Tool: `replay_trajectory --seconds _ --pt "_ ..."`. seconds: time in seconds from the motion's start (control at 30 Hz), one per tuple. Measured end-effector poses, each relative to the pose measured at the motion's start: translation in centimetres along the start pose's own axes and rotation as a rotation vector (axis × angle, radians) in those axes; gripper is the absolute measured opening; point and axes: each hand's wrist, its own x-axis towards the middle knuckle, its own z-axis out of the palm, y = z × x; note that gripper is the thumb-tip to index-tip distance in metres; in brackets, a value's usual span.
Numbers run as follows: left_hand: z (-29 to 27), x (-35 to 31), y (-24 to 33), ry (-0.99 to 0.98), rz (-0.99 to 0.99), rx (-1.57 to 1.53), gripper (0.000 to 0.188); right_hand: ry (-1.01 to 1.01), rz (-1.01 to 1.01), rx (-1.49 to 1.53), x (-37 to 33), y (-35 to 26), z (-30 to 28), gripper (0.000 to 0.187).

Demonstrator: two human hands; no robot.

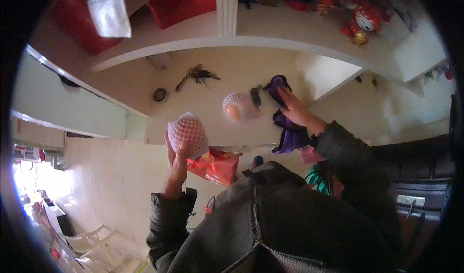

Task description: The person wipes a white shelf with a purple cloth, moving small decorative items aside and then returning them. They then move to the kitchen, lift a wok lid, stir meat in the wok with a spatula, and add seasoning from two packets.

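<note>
- Printing [217, 180] is borne by red bag [211, 166]; contents are hidden.
- Netted fruit [188, 130] is gripped by left hand [177, 160] at front edge of pale shelf [234, 135].
- Purple-black cloth item [293, 140] is partly covered by outstretched, ungripping right hand [296, 109].

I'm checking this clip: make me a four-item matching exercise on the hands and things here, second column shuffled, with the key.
Column one
1. Left hand
2. Right hand
3. Bunch of keys
4. Crinkled bag

Column two
A. Orange-red, below the near edge of the pale shelf
B. Fingers spread on a purple-and-black fabric item
C. Holding a netted round item
D. Lying on the pale shelf, toward its back

Right pairs: 1-C, 2-B, 3-D, 4-A
</note>
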Motion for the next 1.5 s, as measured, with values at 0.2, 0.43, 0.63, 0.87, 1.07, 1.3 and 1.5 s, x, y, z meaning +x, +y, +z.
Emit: replay_trajectory --seconds 0.2,0.43,0.63,0.87,1.07,1.3,1.5 --pt "1.0 -0.4 0.9 -0.034 0.004 0.053 0.087 0.155 0.337 -0.202 9.7 4.4 0.7 0.08" --pt "1.6 -0.4 1.4 -0.094 0.012 0.114 0.087 0.203 0.23 -0.327 15.0 6.0 0.7 0.084" --pt "6.8 4.5 3.1 -0.321 0.097 0.149 0.085 -0.009 0.065 -0.169 4.8 0.1 -0.4 0.075" --pt "16.6 13.0 3.4 -0.493 0.406 0.72 0.082 -0.066 -0.255 -0.188 -8.2 -2.4 -3.2 0.069" --pt "23.5 19.2 1.7 -0.846 0.473 1.213 0.089 -0.195 -0.224 -0.239 -14.4 -2.3 -6.3 0.071" --pt "27.6 23.3 -3.6 -0.923 0.51 1.315 0.076 -0.098 -0.184 -0.141 -15.8 -1.9 -5.6 0.072" --pt "29.0 25.2 -6.3 -0.818 0.566 1.153 0.077 -0.049 -0.201 -0.112 -15.6 -1.1 -4.8 0.068"
